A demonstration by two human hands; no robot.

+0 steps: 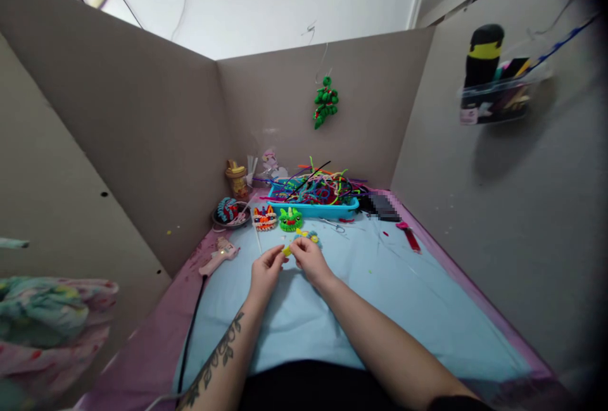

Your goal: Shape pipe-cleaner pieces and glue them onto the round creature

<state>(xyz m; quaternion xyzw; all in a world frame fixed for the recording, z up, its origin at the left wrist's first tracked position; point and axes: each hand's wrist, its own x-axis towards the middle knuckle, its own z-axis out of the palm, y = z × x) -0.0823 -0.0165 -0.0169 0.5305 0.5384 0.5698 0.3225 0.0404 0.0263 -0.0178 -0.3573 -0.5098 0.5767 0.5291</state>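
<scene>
Both my hands meet over the light blue mat (pixel 389 297) near its far middle. My left hand (pixel 266 270) pinches the yellow end of a small pipe-cleaner piece (pixel 287 249). My right hand (pixel 308 258) is closed on the other side of the same piece, which has blue and yellow fuzzy parts (pixel 311 236) just beyond my fingers. Two finished fuzzy figures stand behind it: an orange one (pixel 265 217) and a green one (pixel 290 218).
A blue tray (pixel 313 209) heaped with colourful pipe cleaners sits at the back. A pink glue gun (pixel 218 254) with a black cord lies left. Scissors (pixel 335 225), a red tool (pixel 409 237), a dark bowl (pixel 230 214) and cardboard walls surround the mat. A green figure (pixel 325 102) hangs on the back wall.
</scene>
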